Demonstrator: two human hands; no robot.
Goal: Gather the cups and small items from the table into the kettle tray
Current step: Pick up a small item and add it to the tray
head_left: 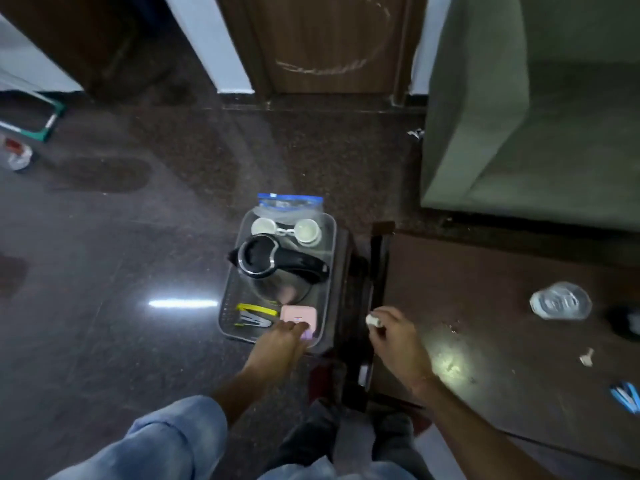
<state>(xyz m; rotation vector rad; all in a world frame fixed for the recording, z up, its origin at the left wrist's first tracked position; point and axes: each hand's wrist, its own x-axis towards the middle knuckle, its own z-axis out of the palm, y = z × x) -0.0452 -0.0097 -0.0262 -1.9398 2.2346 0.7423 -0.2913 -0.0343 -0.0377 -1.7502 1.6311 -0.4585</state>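
A clear kettle tray [330, 223] stands on a low dark stand beside the brown table [485, 327]. In it are a black and steel kettle [277, 268], two white cups [264, 225] [307, 230], a zip bag [290, 202], yellow and grey clips [254, 315] and a pink box [298, 315]. My left hand [280, 344] rests its fingertips on the pink box at the tray's near end. My right hand [398, 336] hovers over the table's left edge, pinching a small white item [373, 320].
On the table lie a crumpled clear plastic piece [560, 301], a small pale scrap [586, 357], a blue object [627, 396] at the right edge and a dark object [625, 325]. A green sofa [533, 109] stands behind. My jeans-clad knees [166, 441] are below.
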